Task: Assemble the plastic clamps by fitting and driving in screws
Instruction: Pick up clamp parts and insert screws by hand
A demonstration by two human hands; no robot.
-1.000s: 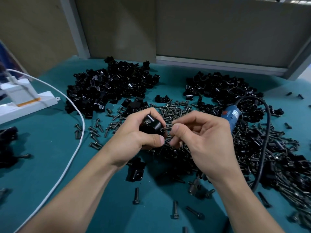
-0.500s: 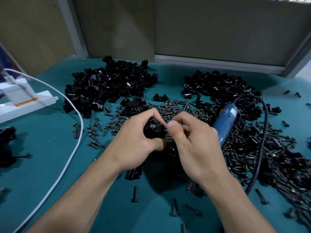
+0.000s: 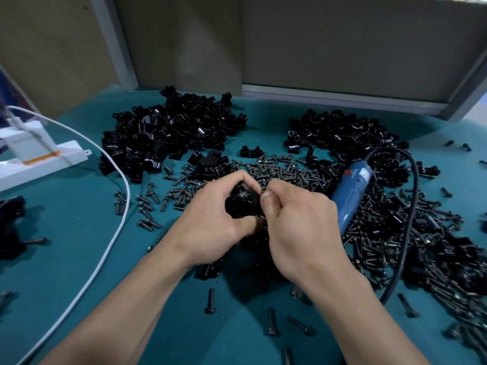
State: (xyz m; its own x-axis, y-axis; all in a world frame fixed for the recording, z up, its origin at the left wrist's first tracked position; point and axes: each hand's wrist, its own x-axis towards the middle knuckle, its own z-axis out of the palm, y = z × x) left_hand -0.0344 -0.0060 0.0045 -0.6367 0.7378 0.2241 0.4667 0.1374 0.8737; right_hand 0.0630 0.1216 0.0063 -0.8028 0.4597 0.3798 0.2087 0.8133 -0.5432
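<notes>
Item 1: left hand. I see it curled round a black plastic clamp, thumb across the near side and fingers over the far side, held above the centre of the teal-covered worktable.

Item 2: right hand. The fingers are curled, with thumb and forefinger drawn together against the clamp's upper right edge. I cannot tell whether a screw sits between them.

Item 3: blue cylindrical power screwdriver. It lies just right of the right hand, on top of the fasteners, and its black cable loops round towards the near edge.

Item 4: loose dark metal screws. I count them as one dense scatter beyond and to the right of the hands, with a few strays on the mat nearer me.

Item 5: left heap of black clamp parts, at the far left of the table.

Item 6: right heap of black clamp parts, at the far right, well apart from the other heap.

Item 7: white power strip at the left edge, with a white cord curving towards me.
</notes>
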